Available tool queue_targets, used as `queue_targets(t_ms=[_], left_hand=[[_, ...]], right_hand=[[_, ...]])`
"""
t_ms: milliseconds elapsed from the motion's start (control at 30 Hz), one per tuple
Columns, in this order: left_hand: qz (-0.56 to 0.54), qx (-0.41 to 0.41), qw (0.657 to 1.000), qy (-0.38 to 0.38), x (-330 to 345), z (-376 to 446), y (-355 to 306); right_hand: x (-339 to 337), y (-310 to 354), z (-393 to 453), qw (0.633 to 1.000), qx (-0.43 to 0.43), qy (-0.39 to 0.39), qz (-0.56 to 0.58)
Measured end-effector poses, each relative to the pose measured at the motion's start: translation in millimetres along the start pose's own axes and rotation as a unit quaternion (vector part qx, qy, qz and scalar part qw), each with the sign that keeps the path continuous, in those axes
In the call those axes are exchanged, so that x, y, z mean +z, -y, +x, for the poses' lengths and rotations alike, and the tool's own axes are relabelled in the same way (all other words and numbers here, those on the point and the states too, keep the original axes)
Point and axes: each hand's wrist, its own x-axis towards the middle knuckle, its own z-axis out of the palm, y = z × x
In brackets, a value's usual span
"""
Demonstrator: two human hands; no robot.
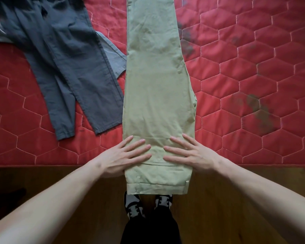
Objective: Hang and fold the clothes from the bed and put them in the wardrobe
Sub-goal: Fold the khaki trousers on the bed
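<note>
Khaki trousers point(158, 95) lie lengthwise on bed point(253, 85); left hand point(128, 155), right hand point(188, 152) flat, fingers spread, smoothing fabric for folding.

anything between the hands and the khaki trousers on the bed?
Nothing visible. The left hand and right hand both lie flat, fingers spread, directly on the light khaki cotton trousers near the waistband, which overhangs the edge of the red quilted bedcover. The dark grey trousers lie apart, to the left.
</note>
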Motion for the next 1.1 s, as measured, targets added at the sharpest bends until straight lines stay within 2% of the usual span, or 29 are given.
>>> queue_targets(t_ms=[100,167,233,300,400,467,533,600,667,733,800,900,1000,1100], left_hand=[[-0.087,0.025,0.994,0.055,-13.1,-0.3,17.4],[-0.138,0.017,0.989,0.051,-22.2,-1.2,26.6],[-0.217,-0.037,0.975,0.009,-34.8,-4.3,27.8],[-0.29,-0.145,0.946,-0.021,-51.5,-6.4,22.4],[-0.401,-0.306,0.863,-0.045,-71.6,1.9,13.7],[-0.483,-0.38,0.784,-0.086,-76.8,12.8,18.5],[-0.551,-0.418,0.71,-0.136,-81.2,23.4,29.5],[-0.59,-0.422,0.666,-0.174,-85.2,33.1,41.3],[-0.594,-0.429,0.654,-0.188,-91.1,44.3,53.6],[-0.575,-0.438,0.663,-0.197,-92.4,55.5,66.1],[-0.571,-0.451,0.647,-0.227,-90.3,64.9,79.1],[-0.578,-0.47,0.621,-0.242,-89.4,76.0,100.9],[-0.56,-0.499,0.628,-0.208,-83.9,89.0,120.5],[-0.501,-0.554,0.639,-0.181,-93.2,98.0,127.1]], right_hand=[[-5.3,-6.5,-2.0,0.991,0.027,-0.036,0.126],[-12.4,-9.9,-1.1,0.963,0.093,-0.089,0.238],[-25.8,-12.0,1.6,0.919,0.186,-0.13,0.323],[-42.5,-14.3,9.9,0.862,0.268,-0.163,0.397],[-59.5,-23.6,24.5,0.789,0.345,-0.192,0.471],[-61.0,-32.3,32.4,0.757,0.377,-0.197,0.496],[-62.7,-39.0,40.9,0.727,0.4,-0.206,0.519],[-64.2,-46.8,47.8,0.701,0.407,-0.221,0.542],[-65.7,-56.5,54.8,0.676,0.411,-0.248,0.559],[-68.3,-67.0,64.2,0.646,0.426,-0.275,0.571],[-71.5,-78.9,74.1,0.627,0.439,-0.302,0.568],[-71.9,-99.2,82.7,0.629,0.468,-0.301,0.543],[-69.5,-110.5,87.4,0.651,0.527,-0.259,0.481],[-74.4,-112.6,95.2,0.649,0.579,-0.23,0.436]])
